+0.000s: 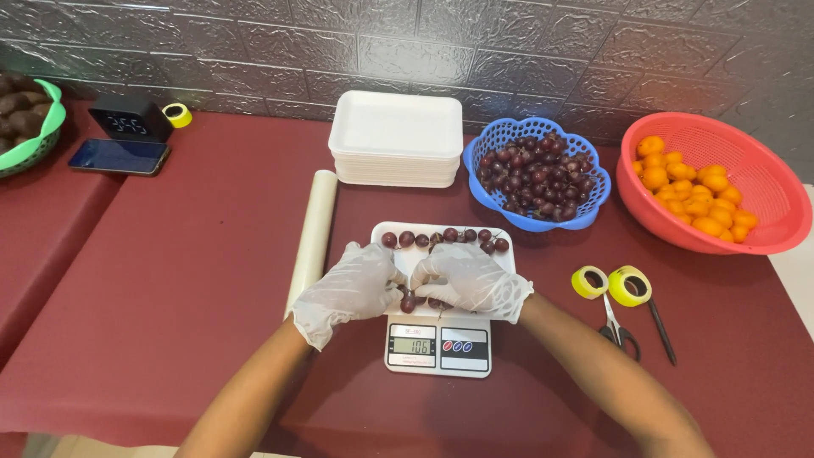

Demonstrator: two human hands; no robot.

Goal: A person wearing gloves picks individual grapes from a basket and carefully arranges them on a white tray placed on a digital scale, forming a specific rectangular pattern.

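Both gloved hands are down over the white foam tray [386,227], which sits on the small digital scale [438,346] at the near middle of the worktop [186,280]. The left hand [352,288] curls in from the tray's left edge, fingers bent and pinched toward the thumb. The right hand [473,280] mirrors it from the right, fingers folded down. Between them, at the tray's near edge, dark red grapes [409,302] peek out, and the fingertips of both hands close around them. Exactly which fingers grip which grape I cannot tell, the gloves hide it.

Along the tray's far edge runs a neat row of grapes [448,237], laid side by side, so it looks like the fruit is being lined up in rows while the scale reads the load.

Supplies sit within reach. A stack of empty foam trays [396,136] stands at the far edge, a blue basket [593,197] of the same grapes just right of it, and a red colander [763,182] of small orange fruits at the far right corner. A roll of clear film [311,233] lies left of the scale; two yellow tape rolls [611,284] and scissors [616,326] lie to the right.

The worktop wears a dark red cloth. Behind it is a grey embossed tile wall [509,51]. Far left: a phone [119,156], a small clock [129,117], and a green basket [42,136].
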